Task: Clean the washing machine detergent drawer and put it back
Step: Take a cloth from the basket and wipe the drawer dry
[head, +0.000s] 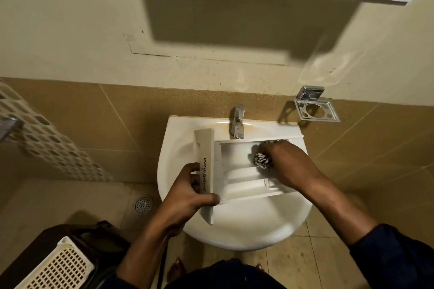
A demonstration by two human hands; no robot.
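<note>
A white detergent drawer (237,171) lies across a white wash basin (246,225), its front panel with dark lettering to the left. My left hand (187,195) grips that front panel, thumb on its near end. My right hand (284,162) reaches into the drawer's far compartment and is closed on a grey and white patterned cloth (261,161), which is pressed against the drawer's inside. Part of the cloth is hidden under my fingers.
A chrome tap (237,122) stands at the basin's back edge, just behind the drawer. A chrome holder (315,110) is on the tiled wall at right. A perforated basket (35,131) hangs at left, a floor drain (143,204) and another basket (58,267) lie below.
</note>
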